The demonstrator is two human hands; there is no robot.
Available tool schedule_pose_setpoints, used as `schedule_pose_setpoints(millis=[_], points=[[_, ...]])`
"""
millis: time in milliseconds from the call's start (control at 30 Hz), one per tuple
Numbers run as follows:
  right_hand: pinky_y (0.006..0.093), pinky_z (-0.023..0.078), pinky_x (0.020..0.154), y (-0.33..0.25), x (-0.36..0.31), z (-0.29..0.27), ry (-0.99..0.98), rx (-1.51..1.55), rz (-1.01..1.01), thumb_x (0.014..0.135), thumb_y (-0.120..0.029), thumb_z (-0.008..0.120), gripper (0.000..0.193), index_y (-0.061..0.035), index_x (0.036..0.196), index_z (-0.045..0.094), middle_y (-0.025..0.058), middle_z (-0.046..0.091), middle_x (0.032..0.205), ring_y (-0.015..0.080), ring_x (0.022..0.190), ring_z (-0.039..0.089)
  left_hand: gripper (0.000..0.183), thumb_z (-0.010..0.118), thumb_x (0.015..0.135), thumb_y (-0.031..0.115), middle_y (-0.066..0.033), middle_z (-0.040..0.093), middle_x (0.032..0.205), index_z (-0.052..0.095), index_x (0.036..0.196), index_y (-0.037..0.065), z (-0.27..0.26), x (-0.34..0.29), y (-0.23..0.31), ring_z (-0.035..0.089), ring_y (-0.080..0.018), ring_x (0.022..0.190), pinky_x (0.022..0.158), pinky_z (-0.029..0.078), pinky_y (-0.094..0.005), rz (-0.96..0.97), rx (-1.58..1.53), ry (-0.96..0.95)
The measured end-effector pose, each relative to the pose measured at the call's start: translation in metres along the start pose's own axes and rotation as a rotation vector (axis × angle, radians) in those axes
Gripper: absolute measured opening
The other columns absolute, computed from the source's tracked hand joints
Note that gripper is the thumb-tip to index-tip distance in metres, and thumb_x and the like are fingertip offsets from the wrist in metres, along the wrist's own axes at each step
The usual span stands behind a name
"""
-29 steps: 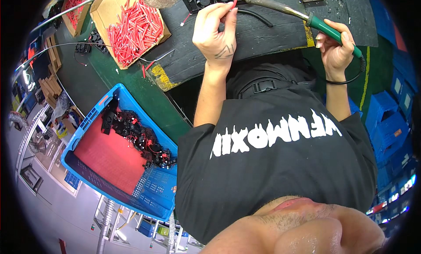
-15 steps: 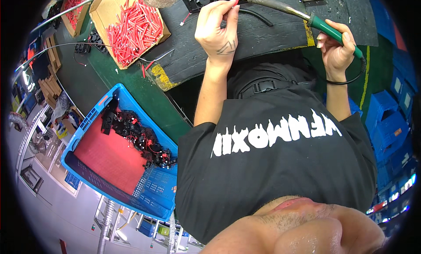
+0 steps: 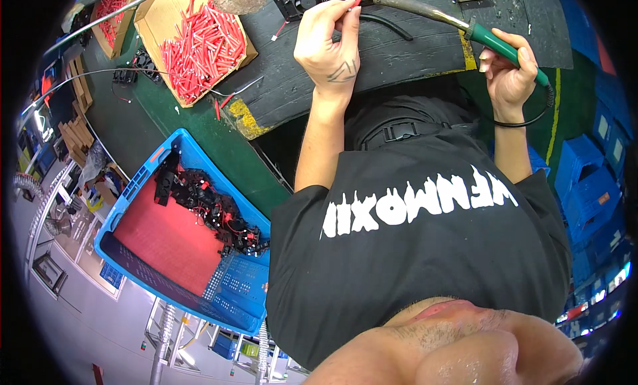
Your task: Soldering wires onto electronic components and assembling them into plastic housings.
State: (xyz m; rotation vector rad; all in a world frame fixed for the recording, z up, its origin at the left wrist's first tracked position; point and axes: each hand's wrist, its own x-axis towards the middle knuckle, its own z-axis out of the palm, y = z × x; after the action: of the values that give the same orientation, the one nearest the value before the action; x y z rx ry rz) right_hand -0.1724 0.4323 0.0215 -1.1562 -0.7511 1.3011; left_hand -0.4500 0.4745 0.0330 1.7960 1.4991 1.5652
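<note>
My right hand [image 3: 513, 72] is wrapped round the green handle of a soldering iron [image 3: 425, 12]. The iron's metal barrel points left, its tip close to the fingertips of my left hand [image 3: 332, 49]. Those fingers are pinched on a small red wire-like piece [image 3: 357, 0], most of which they hide. Just behind them lies a black double-fan unit [image 3: 306, 0] with round openings and a thin red lead ending in a white plug. A black cable [image 3: 392, 27] curves across the dark bench beside my left hand.
Left on the bench [image 3: 292, 72], a cardboard box [image 3: 249, 49] holds many red stick-like pieces. A blue crate [image 3: 109, 229] below left contains black parts with red wires. A second red-filled box [image 3: 119, 42] and black fans [image 3: 143, 62] stand farther left. Blue bins [image 3: 585, 179] are at the right.
Almost nothing differs. Both hands keep their grip, with the iron's tip still at the left fingertips; the view has shifted very slightly.
</note>
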Motion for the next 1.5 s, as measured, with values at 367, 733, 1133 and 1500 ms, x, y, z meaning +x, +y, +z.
schedule_pose_setpoints(millis=[367, 733, 1133, 1500], points=[[0.0247, 0.042, 0.047, 0.001, 0.0, -0.002, -0.007, 0.017, 0.005, 0.097, -0.038, 0.04, 0.053, 0.0051, 0.114, 0.065, 0.0153, 0.068, 0.075, 0.0184, 0.056, 0.061, 0.013, 0.078, 0.084, 0.001, -0.0087, 0.07, 0.091, 0.075, 0.096, 0.001, 0.001, 0.001, -0.002, 0.061, -0.0123, 0.066, 0.06, 0.051, -0.0235, 0.004, 0.04, 0.017], [0.0249, 0.042, 0.047, 0.002, 0.001, -0.001, -0.013, 0.036, 0.009, 0.097, -0.038, 0.04, 0.053, 0.0048, 0.114, 0.066, 0.0149, 0.067, 0.075, 0.018, 0.055, 0.06, 0.012, 0.079, 0.08, 0.003, -0.0089, 0.07, 0.085, 0.074, 0.092, 0.003, 0.002, 0.007, -0.001, 0.066, -0.025, 0.079, 0.074, 0.054, -0.0322, 0.18, 0.168, -0.013], [0.0248, 0.043, 0.048, 0.003, 0.001, -0.001, -0.013, 0.055, 0.016, 0.098, -0.038, 0.04, 0.053, 0.005, 0.114, 0.066, 0.0152, 0.067, 0.075, 0.0178, 0.056, 0.059, 0.009, 0.076, 0.084, 0.005, -0.0086, 0.069, 0.085, 0.075, 0.093, 0.004, -0.003, 0.015, -0.007, 0.066, -0.0227, 0.076, 0.071, 0.053, -0.0306, 0.154, 0.157, -0.051], [0.0248, 0.042, 0.047, 0.003, 0.001, -0.001, -0.02, 0.047, 0.029, 0.097, -0.038, 0.039, 0.053, 0.0051, 0.115, 0.066, 0.0154, 0.067, 0.076, 0.0178, 0.056, 0.06, 0.005, 0.069, 0.088, -0.001, -0.0155, 0.068, 0.084, 0.07, 0.092, -0.002, 0.005, 0.03, 0.005, 0.067, -0.0304, 0.079, 0.076, 0.053, -0.0345, 0.225, -0.249, 0.089]])
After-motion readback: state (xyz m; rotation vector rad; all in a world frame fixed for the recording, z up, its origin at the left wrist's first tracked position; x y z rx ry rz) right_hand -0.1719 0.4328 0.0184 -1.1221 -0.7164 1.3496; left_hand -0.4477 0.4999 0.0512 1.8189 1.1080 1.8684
